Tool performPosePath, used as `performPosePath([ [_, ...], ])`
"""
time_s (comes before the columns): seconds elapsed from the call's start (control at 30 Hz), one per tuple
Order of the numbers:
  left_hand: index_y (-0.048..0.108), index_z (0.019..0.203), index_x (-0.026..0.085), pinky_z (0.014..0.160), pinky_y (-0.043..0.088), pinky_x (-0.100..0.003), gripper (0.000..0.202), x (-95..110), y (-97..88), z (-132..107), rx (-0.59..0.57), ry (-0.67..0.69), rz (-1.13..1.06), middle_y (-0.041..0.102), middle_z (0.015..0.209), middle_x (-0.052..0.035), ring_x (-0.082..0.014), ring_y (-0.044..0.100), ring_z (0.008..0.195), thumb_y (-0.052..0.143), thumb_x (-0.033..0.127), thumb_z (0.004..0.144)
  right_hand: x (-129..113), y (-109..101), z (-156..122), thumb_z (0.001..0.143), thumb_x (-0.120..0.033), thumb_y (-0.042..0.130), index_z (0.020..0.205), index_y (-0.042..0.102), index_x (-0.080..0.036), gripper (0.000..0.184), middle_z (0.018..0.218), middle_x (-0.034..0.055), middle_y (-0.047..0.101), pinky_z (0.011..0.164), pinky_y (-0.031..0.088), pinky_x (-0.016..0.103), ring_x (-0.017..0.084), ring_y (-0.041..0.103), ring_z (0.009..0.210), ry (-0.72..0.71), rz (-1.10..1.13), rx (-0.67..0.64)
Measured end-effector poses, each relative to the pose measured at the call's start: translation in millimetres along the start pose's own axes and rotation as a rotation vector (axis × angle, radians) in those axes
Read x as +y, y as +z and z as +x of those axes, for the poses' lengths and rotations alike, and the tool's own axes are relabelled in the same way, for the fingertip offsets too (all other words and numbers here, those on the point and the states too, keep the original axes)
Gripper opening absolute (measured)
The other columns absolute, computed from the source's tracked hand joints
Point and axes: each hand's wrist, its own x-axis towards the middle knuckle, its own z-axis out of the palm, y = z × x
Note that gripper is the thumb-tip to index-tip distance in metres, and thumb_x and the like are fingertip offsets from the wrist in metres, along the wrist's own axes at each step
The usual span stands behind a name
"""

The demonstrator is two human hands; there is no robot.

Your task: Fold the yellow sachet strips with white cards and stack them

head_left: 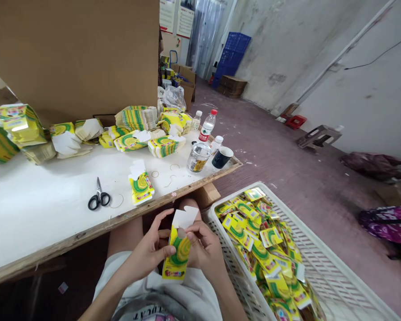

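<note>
Over my lap, a small yellow and green carton (179,256) is held upright with its white top flap raised. My left hand (153,247) grips it along its left side, thumb across the printed front. My right hand (205,243) pinches at the upper right edge of the same carton, near its open top. On the white table (67,191) ahead, a few flat cartons (142,185) lie by the front edge. Black-handled scissors (99,196) rest to their left, beside a thin rubber band (116,201).
A white plastic crate (321,249) full of yellow cartons (270,249) stands at my right. Along the table's back are bundled cartons (137,118). A clear plastic cup (198,158), a dark mug (222,157) and a red-capped bottle (207,127) stand near the right corner.
</note>
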Motion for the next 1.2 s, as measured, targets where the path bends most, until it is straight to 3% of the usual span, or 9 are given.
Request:
performPosePath([
  [0.13,0.053,0.125,0.023,0.078,0.054,-0.031,0.049,0,-4.2,3,0.079,-0.003,0.141,0.073,0.107,-0.0087,-0.0242,0.069,0.096,0.074,0.028,0.082,-2,-2,3,0.092,-0.037,0.059,0.104,0.061,-0.022,0.02,0.086,0.0033,0.065,0.067,0.049,0.028,0.017,0.06,0.072,0.055,0.065,0.156],
  [0.23,0.058,0.12,0.022,0.077,0.054,-0.03,0.039,-1,-3.8,5,0.17,0.015,0.27,0.073,0.11,-0.0091,-0.0234,0.07,0.093,0.07,0.026,0.083,-9,-8,6,0.089,-0.038,0.061,0.107,0.065,-0.02,0.026,0.077,0.0023,0.066,0.062,0.048,0.028,0.016,0.058,0.063,0.182,0.095,-0.013],
  [0.33,0.057,0.122,0.022,0.085,0.054,-0.032,0.038,-3,-1.0,6,0.167,0.034,0.291,0.068,0.125,-0.0105,-0.0247,0.068,0.104,0.066,0.022,0.085,-10,-8,8,0.084,-0.029,0.065,0.114,0.063,-0.02,0.032,0.071,-0.0013,0.066,0.056,0.044,0.025,0.015,0.056,0.058,0.251,0.04,-0.16],
  [0.47,0.054,0.125,0.024,0.091,0.052,-0.033,0.041,-3,0.7,5,0.13,0.052,0.26,0.068,0.127,-0.0103,-0.0241,0.066,0.112,0.064,0.02,0.086,-3,-2,9,0.082,-0.024,0.064,0.114,0.061,-0.021,0.032,0.063,-0.0046,0.063,0.05,0.035,0.023,0.013,0.05,0.051,0.215,-0.164,-0.103],
  [0.67,0.056,0.124,0.024,0.091,0.052,-0.03,0.042,0,1.9,6,0.135,0.06,0.233,0.071,0.122,-0.0079,-0.0224,0.068,0.109,0.064,0.013,0.084,-5,9,8,0.084,-0.025,0.061,0.119,0.057,-0.023,0.035,0.056,-0.0074,0.057,0.049,0.034,0.023,0.014,0.049,0.047,0.238,-0.295,-0.174],
  [0.87,0.058,0.121,0.023,0.089,0.053,-0.031,0.041,-2,1.3,8,0.141,0.065,0.233,0.074,0.114,-0.0074,-0.0237,0.07,0.106,0.065,0.012,0.082,-1,9,10,0.083,-0.022,0.063,0.119,0.062,-0.024,0.036,0.056,-0.0067,0.058,0.05,0.036,0.024,0.015,0.053,0.05,0.205,-0.425,-0.133],
  [1.03,0.058,0.117,0.021,0.072,0.056,-0.03,0.043,5,-0.9,9,0.173,-0.027,0.149,0.077,0.101,-0.0082,-0.024,0.073,0.087,0.074,0.022,0.077,-1,-8,13,0.091,-0.035,0.061,0.13,0.065,-0.025,0.041,0.085,0.0025,0.073,0.063,0.049,0.028,0.018,0.063,0.068,0.133,-0.219,-0.206],
  [1.1,0.058,0.113,0.02,0.069,0.055,-0.029,0.043,2,4.1,13,0.172,-0.023,0.104,0.078,0.094,-0.0071,-0.0227,0.073,0.08,0.077,0.023,0.075,0,-8,14,0.092,-0.037,0.059,0.121,0.072,-0.025,0.034,0.103,0.0065,0.074,0.077,0.054,0.033,0.023,0.068,0.087,0.108,-0.107,-0.137],
  [1.2,0.061,0.108,0.02,0.069,0.055,-0.027,0.036,-9,19.1,21,0.195,0.057,0.109,0.077,0.094,-0.0066,-0.0213,0.073,0.081,0.076,0.022,0.076,1,-3,12,0.09,-0.035,0.061,0.111,0.077,-0.025,0.027,0.107,0.008,0.075,0.085,0.055,0.038,0.026,0.069,0.098,0.096,0.001,0.001],
])
